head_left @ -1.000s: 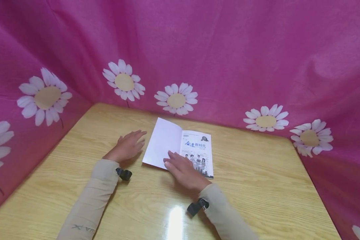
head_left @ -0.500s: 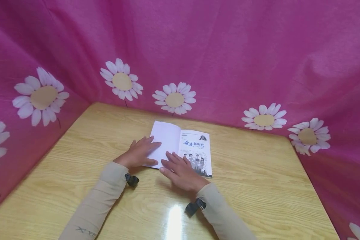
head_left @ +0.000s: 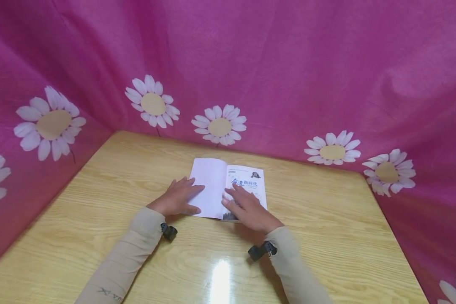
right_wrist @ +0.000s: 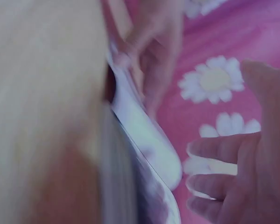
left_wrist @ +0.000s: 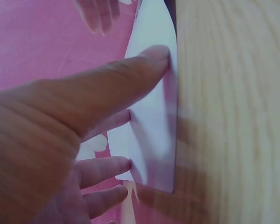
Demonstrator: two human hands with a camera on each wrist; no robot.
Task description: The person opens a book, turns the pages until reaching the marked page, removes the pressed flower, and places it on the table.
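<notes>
An opened booklet [head_left: 212, 188] lies on the table, its left page blank white and its right page printed with a blue and black title and small figures. My left hand [head_left: 177, 197] rests on the left page's outer edge, fingers spread. In the left wrist view the thumb and fingertips press the white page [left_wrist: 154, 116]. Over the right page is my right hand [head_left: 251, 209], fingers extended and covering much of the print. The right wrist view has the right hand [right_wrist: 233, 163] with straight fingers, apart from the curved page [right_wrist: 144, 135].
The wooden table [head_left: 334, 232] extends around the booklet, with a bright light reflection near its front. A pink curtain [head_left: 270, 76] with white daisies hangs along the back and both sides. Each wrist carries a black camera, such as the left one [head_left: 169, 232].
My left hand has come right onto the left page, which has gone from raised to flatter. My right hand has shifted right and up, from near the fold onto the printed page.
</notes>
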